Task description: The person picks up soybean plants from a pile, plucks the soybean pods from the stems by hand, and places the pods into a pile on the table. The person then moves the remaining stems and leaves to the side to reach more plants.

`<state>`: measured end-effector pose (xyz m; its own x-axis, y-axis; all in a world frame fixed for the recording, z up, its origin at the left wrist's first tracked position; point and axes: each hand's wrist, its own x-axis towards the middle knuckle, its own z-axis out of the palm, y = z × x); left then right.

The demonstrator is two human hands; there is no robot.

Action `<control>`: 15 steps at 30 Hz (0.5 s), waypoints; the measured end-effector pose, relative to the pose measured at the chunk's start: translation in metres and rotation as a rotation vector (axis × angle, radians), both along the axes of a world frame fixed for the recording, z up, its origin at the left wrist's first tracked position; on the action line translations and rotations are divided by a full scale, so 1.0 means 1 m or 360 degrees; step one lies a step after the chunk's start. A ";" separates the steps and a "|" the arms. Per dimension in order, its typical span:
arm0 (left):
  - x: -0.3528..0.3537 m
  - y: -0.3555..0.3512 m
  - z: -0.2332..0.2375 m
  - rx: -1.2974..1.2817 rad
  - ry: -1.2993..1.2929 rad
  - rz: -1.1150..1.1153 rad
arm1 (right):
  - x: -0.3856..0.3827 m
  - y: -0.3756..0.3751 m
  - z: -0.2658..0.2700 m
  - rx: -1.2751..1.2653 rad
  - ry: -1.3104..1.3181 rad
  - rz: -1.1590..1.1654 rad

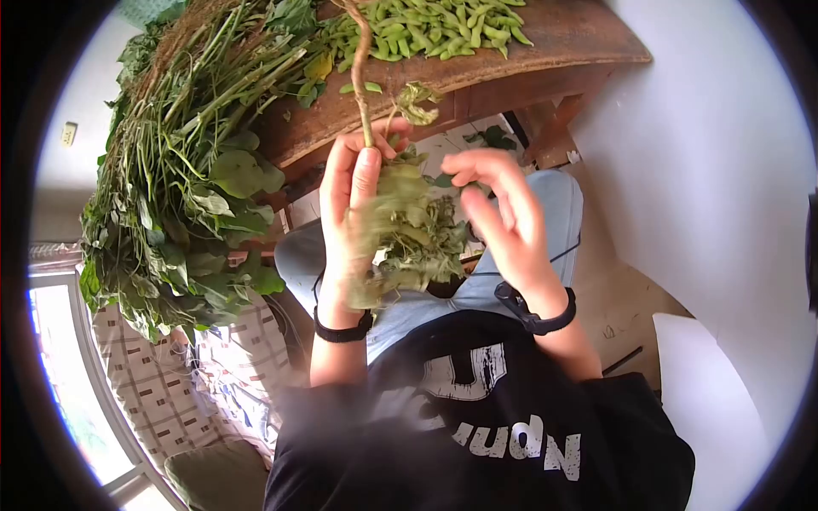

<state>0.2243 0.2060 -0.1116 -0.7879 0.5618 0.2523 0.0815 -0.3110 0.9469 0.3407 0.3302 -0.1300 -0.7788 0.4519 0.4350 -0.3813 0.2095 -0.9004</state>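
My left hand [348, 196] is closed around the stem of a soybean plant [362, 85]. The bare brown end of the stem points up past my thumb, and the leafy part hangs below, partly smeared by motion. To the right of those leaves is my right hand [511, 213], its fingers bent and its thumb apart, with nothing visible in it. A heap of green soybean pods [426, 32] lies on the wooden table [588, 38] ahead. One loose pod [361, 88] rests near the table's edge, just behind the stem.
A big pile of leafy soybean plants [192, 162] covers the table's left end and droops over its side. A white wall [707, 128] stands at the right. A patterned sofa [145, 366] with a dark cushion [217, 477] is at lower left, beside a bright window [72, 375].
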 end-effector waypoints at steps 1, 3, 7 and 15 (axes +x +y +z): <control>0.000 0.002 0.002 0.0046 -0.0061 0.0003 | -0.006 0.001 -0.002 -0.0259 -0.0085 -0.0053; -0.004 0.009 0.000 0.0072 0.0079 0.0034 | -0.020 0.007 0.006 -0.0078 -0.0047 -0.0083; -0.008 0.023 0.010 -0.0189 0.0658 0.0114 | -0.048 0.024 0.062 0.0853 0.0308 -0.0563; -0.025 0.011 0.041 -0.0207 0.0622 -0.0057 | -0.055 0.071 0.115 0.0070 0.0164 0.0093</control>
<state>0.1998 0.2172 -0.0710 -0.6261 0.6342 0.4535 0.4339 -0.1999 0.8785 0.2853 0.4008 -0.0147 -0.7533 0.3857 0.5327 -0.4844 0.2226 -0.8461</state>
